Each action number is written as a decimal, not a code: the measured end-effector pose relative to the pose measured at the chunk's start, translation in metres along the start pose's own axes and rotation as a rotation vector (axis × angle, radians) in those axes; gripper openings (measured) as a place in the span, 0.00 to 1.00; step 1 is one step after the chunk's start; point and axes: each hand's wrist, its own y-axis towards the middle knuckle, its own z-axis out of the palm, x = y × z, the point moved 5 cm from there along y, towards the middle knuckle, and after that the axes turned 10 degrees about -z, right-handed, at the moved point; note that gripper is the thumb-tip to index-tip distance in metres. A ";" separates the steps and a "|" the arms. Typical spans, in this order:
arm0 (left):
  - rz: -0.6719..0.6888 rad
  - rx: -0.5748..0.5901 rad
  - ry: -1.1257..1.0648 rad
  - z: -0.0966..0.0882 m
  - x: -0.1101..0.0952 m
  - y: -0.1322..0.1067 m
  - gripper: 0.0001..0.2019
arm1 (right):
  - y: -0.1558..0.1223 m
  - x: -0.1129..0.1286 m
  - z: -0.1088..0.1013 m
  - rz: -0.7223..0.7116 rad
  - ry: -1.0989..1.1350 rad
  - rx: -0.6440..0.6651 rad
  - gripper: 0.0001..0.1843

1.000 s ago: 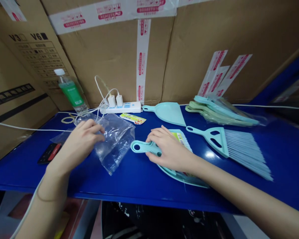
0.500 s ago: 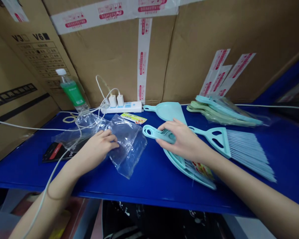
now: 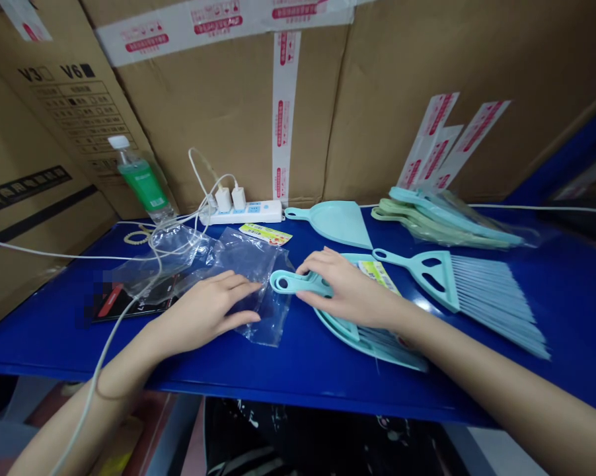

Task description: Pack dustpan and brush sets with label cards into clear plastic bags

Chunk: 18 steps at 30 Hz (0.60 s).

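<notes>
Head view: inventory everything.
dustpan set: 1, turquoise, centre
loose dustpan: 1, turquoise, back
loose brush: 1, turquoise, right
bagged tools: 2+, turquoise, green, right
power strip: 1, white, back
chargers: 2+, white, back
tags: 2, yellow, back, centre
plastic bag: 1+, clear, left
bottle: 1, green label, left
cables: several, white, left
beaded ring: 1, cream, left
flat item: 1, black-red, left
boxes: 2+, brown, behind
table: 1, blue, beneath
clothing: dark, below
left hand: 1, over plastic bag
right hand: 1, gripping set
</notes>
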 end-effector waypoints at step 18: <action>0.045 -0.056 0.106 0.014 -0.004 0.005 0.16 | -0.060 -0.080 -0.037 0.190 -0.093 0.368 0.52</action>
